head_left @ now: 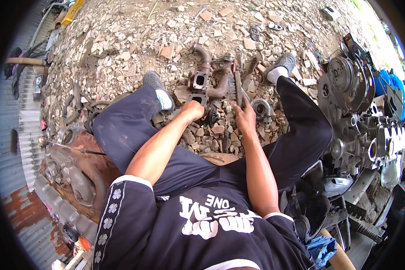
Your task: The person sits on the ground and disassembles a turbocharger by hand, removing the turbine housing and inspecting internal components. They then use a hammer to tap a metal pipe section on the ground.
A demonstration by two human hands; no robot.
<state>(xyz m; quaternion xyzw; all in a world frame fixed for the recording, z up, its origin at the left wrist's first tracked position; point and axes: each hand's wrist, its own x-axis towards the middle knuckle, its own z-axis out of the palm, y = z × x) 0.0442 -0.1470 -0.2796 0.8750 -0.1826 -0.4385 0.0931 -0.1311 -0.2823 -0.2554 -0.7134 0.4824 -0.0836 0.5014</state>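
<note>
My left hand (193,111) is closed on the near end of a rusty metal flange (197,98) with a squarish opening. Just beyond that flange lies a rusty curved pipe manifold (201,56), whose own flange (200,80) has a square hole. My right hand (245,118) grips a long wire brush (239,87), its grey bristles turned left toward the manifold's curved pipe. To the right of this hand rests a round snail-shaped metal housing (261,109). Between my hands sits a small dark round part (213,116), its kind unclear.
Broken stones and tile pieces (121,54) cover the ground. My legs spread around the parts, with a shoe (281,67) on the right. Engine parts (355,139) pile up at the right; a large rusty engine casting (76,173) stands at the left by a corrugated metal sheet (9,148).
</note>
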